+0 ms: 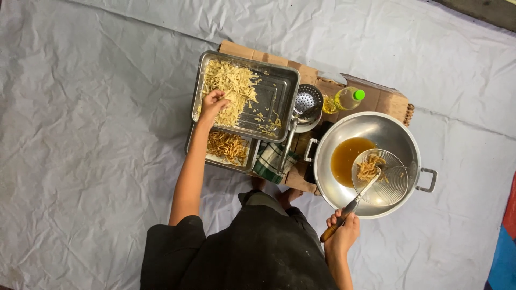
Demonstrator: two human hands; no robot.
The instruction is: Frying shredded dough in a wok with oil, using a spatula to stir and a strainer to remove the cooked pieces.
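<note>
Left hand [213,102] grabs raw strips [232,86] at ten o'clock; lots left. Right hand [341,232] grips the skimmer [386,177], draining some. Fried ones [227,146] fill a tray [248,161].

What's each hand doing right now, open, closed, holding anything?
Left hand: closed on raw dough strips in the tray.
Right hand: closed on the wire skimmer handle.

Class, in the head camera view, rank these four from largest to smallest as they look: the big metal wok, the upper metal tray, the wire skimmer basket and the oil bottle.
1. big metal wok
2. upper metal tray, not much smaller in area
3. wire skimmer basket
4. oil bottle, clearly the smallest
</note>
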